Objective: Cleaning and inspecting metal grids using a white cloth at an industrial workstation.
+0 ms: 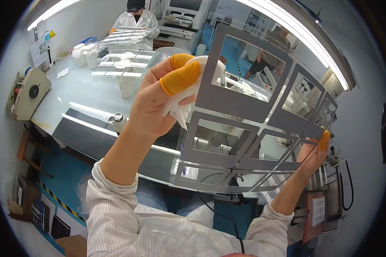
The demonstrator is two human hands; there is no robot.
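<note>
A large clear sheet (231, 108) printed with several grey rectangular frames is held up tilted in front of me. My left hand (158, 94), with orange finger cots on thumb and finger, pinches a folded white wiping cloth (179, 107) against the sheet's upper left edge. Part of the cloth shows through the clear window there. At the sheet's right edge my right hand (314, 156) grips with an orange-covered thumb on the near side; its other fingers are partly hidden behind the sheet.
Below is a glass-topped bench (79, 96) with a dark mat (83, 132). A metal-topped bottle (118, 121) stands beyond my left forearm, and white containers (90, 56) farther off. Across the bench a person (137, 23) in a white coat handles similar sheets. A tube lamp (296, 32) hangs above right.
</note>
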